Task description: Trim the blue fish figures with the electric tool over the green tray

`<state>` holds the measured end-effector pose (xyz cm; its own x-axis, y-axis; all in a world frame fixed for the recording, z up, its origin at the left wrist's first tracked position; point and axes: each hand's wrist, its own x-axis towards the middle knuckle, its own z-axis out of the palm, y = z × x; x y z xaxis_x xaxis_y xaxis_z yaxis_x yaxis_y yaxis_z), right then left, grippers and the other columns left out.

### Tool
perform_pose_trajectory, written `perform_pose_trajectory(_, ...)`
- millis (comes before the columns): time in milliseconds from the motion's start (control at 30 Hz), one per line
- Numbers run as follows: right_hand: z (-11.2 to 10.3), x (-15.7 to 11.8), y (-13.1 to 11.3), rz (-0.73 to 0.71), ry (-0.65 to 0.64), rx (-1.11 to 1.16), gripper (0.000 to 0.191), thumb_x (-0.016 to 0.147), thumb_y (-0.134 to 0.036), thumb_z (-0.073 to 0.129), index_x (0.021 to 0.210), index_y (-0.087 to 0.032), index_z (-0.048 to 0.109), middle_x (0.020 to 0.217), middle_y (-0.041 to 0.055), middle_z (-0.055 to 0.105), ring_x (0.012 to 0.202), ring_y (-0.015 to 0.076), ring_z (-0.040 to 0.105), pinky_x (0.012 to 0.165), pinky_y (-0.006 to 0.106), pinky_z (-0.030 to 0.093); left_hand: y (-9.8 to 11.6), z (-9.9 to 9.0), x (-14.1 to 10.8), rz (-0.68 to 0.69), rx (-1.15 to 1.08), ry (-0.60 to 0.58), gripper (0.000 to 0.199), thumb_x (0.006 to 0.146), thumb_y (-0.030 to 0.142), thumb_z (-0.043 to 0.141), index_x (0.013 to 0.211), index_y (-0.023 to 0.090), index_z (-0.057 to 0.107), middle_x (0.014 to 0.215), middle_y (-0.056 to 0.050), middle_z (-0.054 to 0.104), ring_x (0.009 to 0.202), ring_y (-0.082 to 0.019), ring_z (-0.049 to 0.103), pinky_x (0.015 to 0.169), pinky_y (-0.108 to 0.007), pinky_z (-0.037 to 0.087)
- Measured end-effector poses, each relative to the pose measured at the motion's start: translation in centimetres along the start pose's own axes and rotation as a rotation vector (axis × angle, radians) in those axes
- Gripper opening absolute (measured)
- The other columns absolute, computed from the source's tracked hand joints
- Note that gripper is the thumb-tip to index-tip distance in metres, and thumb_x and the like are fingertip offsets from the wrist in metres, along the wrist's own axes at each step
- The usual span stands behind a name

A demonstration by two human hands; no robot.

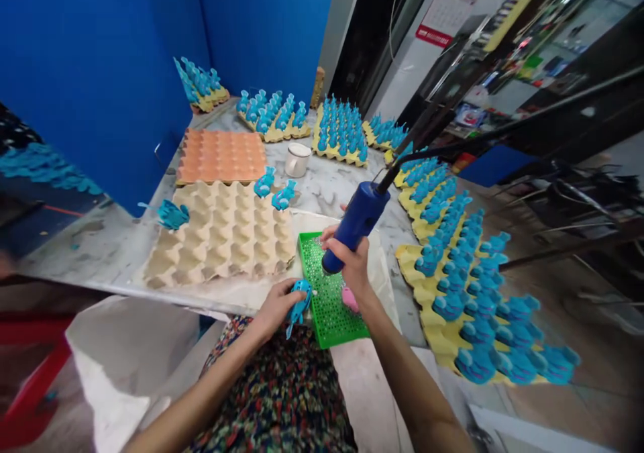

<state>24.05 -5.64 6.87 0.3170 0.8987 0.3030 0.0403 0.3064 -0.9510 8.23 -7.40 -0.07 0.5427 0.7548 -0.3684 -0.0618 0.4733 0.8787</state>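
My left hand [276, 307] is closed on a small blue figure [300, 300], held at the table's front edge beside the left rim of a green perforated tray [335, 332]. Wrapped round a blue cylindrical tool [355, 221] with a black cable is my right hand [352, 262], above that tray. The tool's lower end points down and left. Many small clear bits lie in the tray, and a pink object [351, 299] rests there near my right wrist. Left of the tray sits a beige egg carton [221, 231], with a blue figure [174, 215] on its left corner.
Two blue figures [274, 190] stand behind the beige carton, near a white mug [297, 160]. An orange carton [221, 154] lies at the back left. Yellow cartons [433, 305] full of blue figures line the back and right. A blue partition [100, 70] rises at the left.
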Motion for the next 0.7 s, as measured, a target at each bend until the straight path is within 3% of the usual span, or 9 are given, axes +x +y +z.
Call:
perform_pose_trajectory(100, 0.6, -1.5, 1.0, 0.039, 0.049, -0.028, 0.024, 0.071, -0.03, 0.067, 0.089, -0.018, 0.057, 0.069, -0.0035, 0.059, 0.06, 0.0122, 0.055, 0.063, 0.028, 0.048, -0.3, 0.6, 0.1, 0.011, -0.045, 0.013, 0.029, 0.068, 0.03, 0.06, 0.089, 0.01, 0.063, 0.065, 0.001, 0.056, 0.055, -0.009, 0.047, 0.051, -0.019, 0.039)
perform_pose_trajectory(233, 1.0, -1.5, 1.3, 0.037, 0.113, -0.056, 0.02, 0.07, -0.03, 0.067, 0.082, -0.018, 0.055, 0.064, -0.0039, 0.056, 0.055, 0.0113, 0.051, 0.057, 0.027, 0.045, -0.6, 1.0, 0.2, 0.033, -0.066, 0.02, 0.028, 0.068, 0.03, 0.06, 0.089, 0.011, 0.063, 0.065, 0.002, 0.055, 0.054, -0.009, 0.046, 0.05, -0.018, 0.038)
perform_pose_trajectory(500, 0.1, -1.0, 2.5, -0.026, 0.156, -0.072, 0.042, 0.069, -0.025, 0.064, 0.109, -0.019, 0.051, 0.065, -0.006, 0.056, 0.053, 0.0118, 0.053, 0.058, 0.028, 0.046, -0.3, -0.1, 0.7, 0.089, -0.027, 0.143, 0.022, 0.069, 0.025, 0.057, 0.085, 0.012, 0.063, 0.07, 0.001, 0.054, 0.059, -0.008, 0.045, 0.054, -0.017, 0.037)
perform_pose_trajectory(700, -0.3, -1.2, 3.3, -0.037, 0.17, -0.064, 0.039, 0.069, -0.025, 0.064, 0.106, -0.019, 0.051, 0.067, -0.0056, 0.057, 0.055, 0.0128, 0.053, 0.059, 0.029, 0.046, -0.5, -0.1, 0.8, 0.086, -0.028, 0.152, 0.024, 0.068, 0.027, 0.058, 0.086, 0.013, 0.064, 0.073, 0.0, 0.056, 0.062, -0.01, 0.047, 0.056, -0.018, 0.039)
